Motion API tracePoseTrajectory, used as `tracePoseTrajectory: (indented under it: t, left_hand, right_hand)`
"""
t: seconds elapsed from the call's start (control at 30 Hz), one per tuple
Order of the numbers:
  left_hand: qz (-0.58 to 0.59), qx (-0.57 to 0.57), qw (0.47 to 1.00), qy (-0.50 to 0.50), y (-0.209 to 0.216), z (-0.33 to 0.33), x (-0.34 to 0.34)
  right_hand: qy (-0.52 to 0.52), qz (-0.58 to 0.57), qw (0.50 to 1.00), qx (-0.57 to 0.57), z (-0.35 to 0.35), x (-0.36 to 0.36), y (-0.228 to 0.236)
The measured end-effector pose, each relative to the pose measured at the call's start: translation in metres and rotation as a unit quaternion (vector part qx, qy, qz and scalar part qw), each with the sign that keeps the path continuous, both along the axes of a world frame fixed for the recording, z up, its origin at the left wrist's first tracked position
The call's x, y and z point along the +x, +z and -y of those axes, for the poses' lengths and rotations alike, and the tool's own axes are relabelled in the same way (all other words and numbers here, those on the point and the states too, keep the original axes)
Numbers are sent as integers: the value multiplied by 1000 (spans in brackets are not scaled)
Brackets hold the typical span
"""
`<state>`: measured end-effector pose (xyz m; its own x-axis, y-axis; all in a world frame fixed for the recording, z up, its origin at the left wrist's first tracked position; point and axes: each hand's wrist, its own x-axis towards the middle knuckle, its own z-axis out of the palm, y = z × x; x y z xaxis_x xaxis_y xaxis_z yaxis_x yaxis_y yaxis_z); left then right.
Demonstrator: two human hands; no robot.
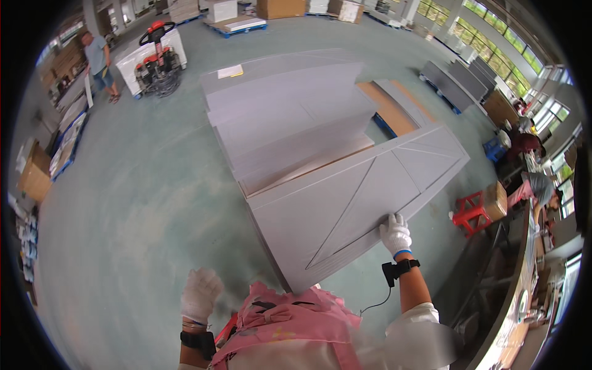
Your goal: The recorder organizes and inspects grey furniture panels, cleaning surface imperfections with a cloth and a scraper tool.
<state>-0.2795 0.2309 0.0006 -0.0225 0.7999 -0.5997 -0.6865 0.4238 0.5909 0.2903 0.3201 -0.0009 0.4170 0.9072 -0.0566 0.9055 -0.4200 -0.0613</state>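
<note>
A large grey panel (333,203) with thin diagonal grooves lies in front of me, on top of a pile. My right hand (396,234), in a white glove, rests on its near right edge with the fingers stretched over the surface. What lies under that palm is hidden. To the left of the panel, my left hand (201,295) hangs over the floor in a white glove, slightly blurred. Its fingers look loosely apart, and nothing shows in them. Behind the top panel rise stacked grey panels (277,117), with a paper sheet (230,71) on the far one.
A red pallet jack (159,61) stands at the far left, near a person (97,58). Brown board (391,111) lies beyond the panels. On the right are a red stool (472,213), a carton (495,200), a long workbench (518,296) and another person (539,188) bending.
</note>
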Motion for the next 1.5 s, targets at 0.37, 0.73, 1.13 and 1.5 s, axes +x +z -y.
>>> tracePoseTrajectory:
  t: [0.37, 0.73, 1.13, 1.5]
  left_hand:
    - [-62, 46, 992, -96, 21, -90, 73]
    - [-620, 121, 708, -316, 46, -167, 138]
    - [-608, 203, 468, -609, 18, -287, 134]
    - [-448, 367, 407, -706, -20, -346, 93]
  right_hand:
    - [-14, 40, 998, -49, 22, -37, -15]
    - [-52, 24, 998, -12, 24, -37, -33]
    - [-172, -19, 984, 47, 27, -158, -28]
    - [-380, -121, 899, 183, 52, -330, -36]
